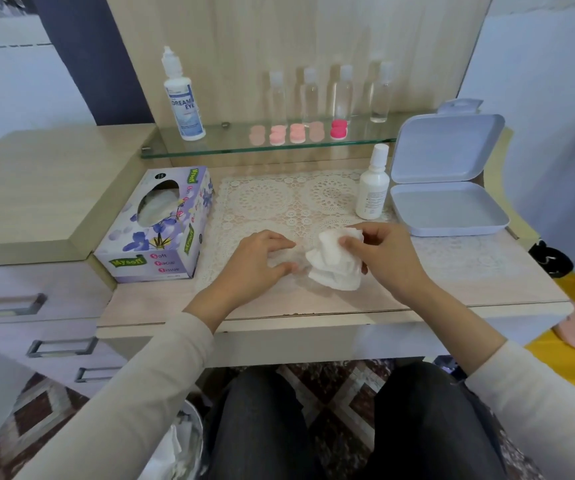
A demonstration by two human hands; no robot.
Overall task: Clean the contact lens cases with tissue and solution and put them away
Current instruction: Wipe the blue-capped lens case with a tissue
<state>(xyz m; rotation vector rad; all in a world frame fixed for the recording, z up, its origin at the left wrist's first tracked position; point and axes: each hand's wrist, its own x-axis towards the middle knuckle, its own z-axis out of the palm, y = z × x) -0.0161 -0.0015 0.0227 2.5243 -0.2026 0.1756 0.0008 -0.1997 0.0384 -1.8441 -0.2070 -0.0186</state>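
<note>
Right hand (383, 258) pinches a crumpled tissue (331, 271) over the lace mat (272, 202), left hand (258, 261) just beside.

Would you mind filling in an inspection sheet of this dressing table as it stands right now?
Surface: wooden table with a lace mat under the hands.
Job's things: tissue over the mat; tissue box at left; small white bottle beside the open white box; solution bottle and pink lens cases on the glass shelf.
Clutter: four clear bottles at the shelf's back.
Hands: right hand pinches the tissue; left hand curled beside it, any hold unclear.
Cables: nothing seen.
Surroundings: drawers at left, patterned rug below.
</note>
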